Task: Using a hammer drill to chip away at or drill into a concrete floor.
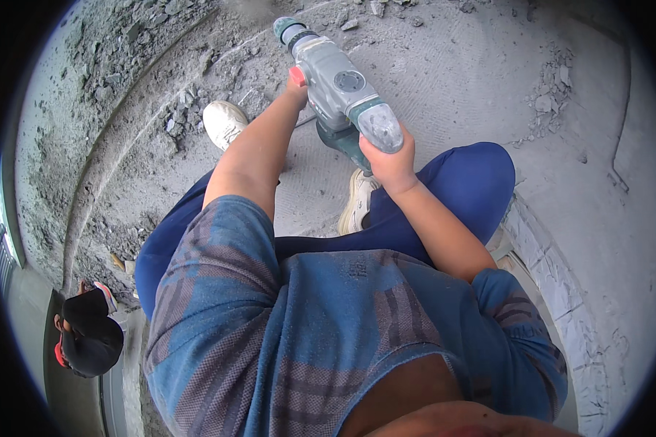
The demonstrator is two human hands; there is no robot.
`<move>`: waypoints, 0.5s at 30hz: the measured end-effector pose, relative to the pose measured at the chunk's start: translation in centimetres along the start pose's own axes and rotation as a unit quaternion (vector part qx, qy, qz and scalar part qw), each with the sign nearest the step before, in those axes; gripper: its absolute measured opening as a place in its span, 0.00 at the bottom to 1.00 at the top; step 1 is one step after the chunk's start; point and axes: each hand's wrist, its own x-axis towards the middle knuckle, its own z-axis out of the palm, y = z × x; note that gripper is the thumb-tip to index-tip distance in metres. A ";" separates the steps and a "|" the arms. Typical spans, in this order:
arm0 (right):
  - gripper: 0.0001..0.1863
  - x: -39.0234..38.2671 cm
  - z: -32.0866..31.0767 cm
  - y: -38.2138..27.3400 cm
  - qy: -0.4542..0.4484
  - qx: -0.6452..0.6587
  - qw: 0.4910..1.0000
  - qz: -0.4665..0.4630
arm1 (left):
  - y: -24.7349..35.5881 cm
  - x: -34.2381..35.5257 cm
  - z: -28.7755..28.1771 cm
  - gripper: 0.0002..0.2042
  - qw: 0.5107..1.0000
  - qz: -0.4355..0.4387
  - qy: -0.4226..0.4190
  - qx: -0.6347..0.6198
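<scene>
Right hand (392, 160) was clenched around rear handle (380, 125) of grey-green drill (332, 76). Left hand (296, 92) met drill's side below red knob (297, 75), mostly hidden; could not tell its grip. Drill slanted over dusty floor (444, 80), rubble (178, 113) to its left.

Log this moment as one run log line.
left grip: at front left of power drill, partly hidden | right grip: on drill's rear end | rubble: on ground, left of drill
</scene>
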 end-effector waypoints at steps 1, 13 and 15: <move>0.16 0.8 0.6 -0.1 -0.001 -0.007 1.000 -0.021 | 1.3 0.2 0.1 0.16 0.999 0.024 0.003 0.041; 0.14 -1.6 -5.6 -4.4 -0.048 -0.002 0.997 -0.062 | -1.5 -2.5 9.8 0.22 0.979 -0.045 0.002 -0.200; 0.14 -2.1 -5.7 -4.9 -0.065 -0.033 0.996 -0.050 | -1.3 -2.0 8.8 0.23 0.977 -0.033 -0.010 -0.211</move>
